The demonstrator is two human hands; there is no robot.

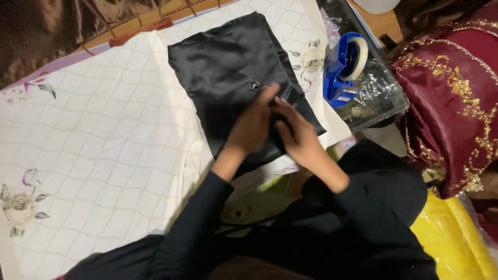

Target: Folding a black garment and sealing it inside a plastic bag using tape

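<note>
A folded black satin garment (228,67) with a small round button lies on a cream quilted sheet (98,135) printed with flowers. My left hand (252,124) rests flat on the garment's near right corner, fingers stretched toward the button. My right hand (295,132) sits beside it, touching the left hand's fingers and pinching the garment's edge. Both arms wear black sleeves.
A blue tape dispenser (343,67) stands on a clear plastic box (376,91) to the right of the garment. Maroon fabric with gold embroidery (454,98) is heaped at the far right, yellow cloth (451,233) below it. A wooden strip runs along the top edge.
</note>
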